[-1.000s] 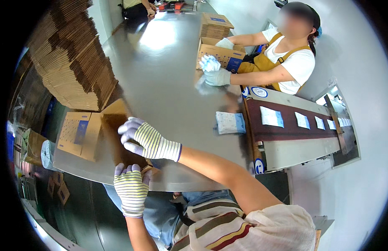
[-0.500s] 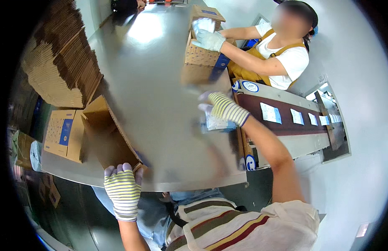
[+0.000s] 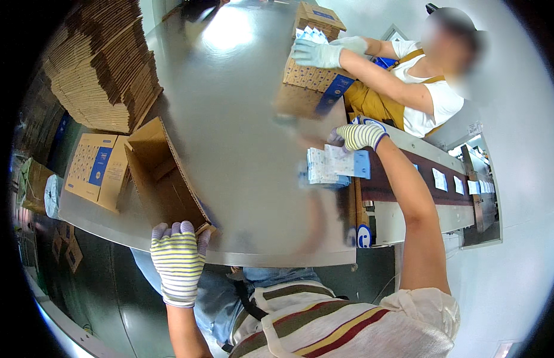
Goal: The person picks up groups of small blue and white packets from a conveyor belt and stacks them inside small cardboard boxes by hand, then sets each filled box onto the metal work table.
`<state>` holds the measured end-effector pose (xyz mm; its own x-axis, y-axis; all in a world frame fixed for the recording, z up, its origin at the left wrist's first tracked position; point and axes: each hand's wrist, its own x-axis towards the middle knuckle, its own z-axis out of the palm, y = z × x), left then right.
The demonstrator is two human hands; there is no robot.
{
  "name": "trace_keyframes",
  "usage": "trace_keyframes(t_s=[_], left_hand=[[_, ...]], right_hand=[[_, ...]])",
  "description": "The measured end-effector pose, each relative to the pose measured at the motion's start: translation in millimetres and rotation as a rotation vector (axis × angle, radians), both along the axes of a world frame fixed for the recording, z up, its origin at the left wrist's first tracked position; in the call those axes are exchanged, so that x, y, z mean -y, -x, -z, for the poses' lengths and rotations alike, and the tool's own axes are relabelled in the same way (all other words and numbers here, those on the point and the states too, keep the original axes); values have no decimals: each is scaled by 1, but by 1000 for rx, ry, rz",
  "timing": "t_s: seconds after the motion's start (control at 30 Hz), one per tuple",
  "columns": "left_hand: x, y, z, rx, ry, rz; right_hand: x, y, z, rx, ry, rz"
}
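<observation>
My left hand [image 3: 177, 262], in a striped knit glove, has its fingers hooked over the near edge of an open cardboard box [image 3: 184, 197]. The box stands tilted on the table with its empty inside showing. Across the table, my right hand [image 3: 356, 138], in a matching glove, pinches the far edge of a white and blue packet [image 3: 342, 158]. That packet lies over a small stack of similar packets [image 3: 319, 168] at the table's right edge, beside the conveyor.
A conveyor belt [image 3: 384, 186] at the right carries several spaced packets [image 3: 439, 179]. Beyond it, a co-worker's gloved hands [image 3: 317, 53] are at a filled carton [image 3: 310, 77]. To the left stand a closed carton [image 3: 86, 167] and a tall stack of flattened cardboard [image 3: 98, 77]. The metal table [image 3: 247, 119] lies between.
My right hand has moved right and taken a packet at the stack. The nearest packet has left its place on the belt. My left hand stays on the box edge.
</observation>
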<state>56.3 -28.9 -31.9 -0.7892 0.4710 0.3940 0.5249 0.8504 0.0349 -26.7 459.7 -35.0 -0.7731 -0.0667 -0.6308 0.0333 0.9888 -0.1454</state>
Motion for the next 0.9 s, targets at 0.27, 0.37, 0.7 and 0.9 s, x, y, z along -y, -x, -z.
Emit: trace_keyframes(t_s=[0.27,0.37,0.7,0.9], left_hand=[[4,0,0,-8,-45,20],[9,0,3,20,-11,-6],[11,5,3,44,5,53],[10,9,13,-144,37,116]], right_hand=[[61,-37,55,38,-150,-216],[157,-89,33,-277,-363,-311],[217,-55,8,-505,1284,171],[331,-5,-40,-938,1310,-196]])
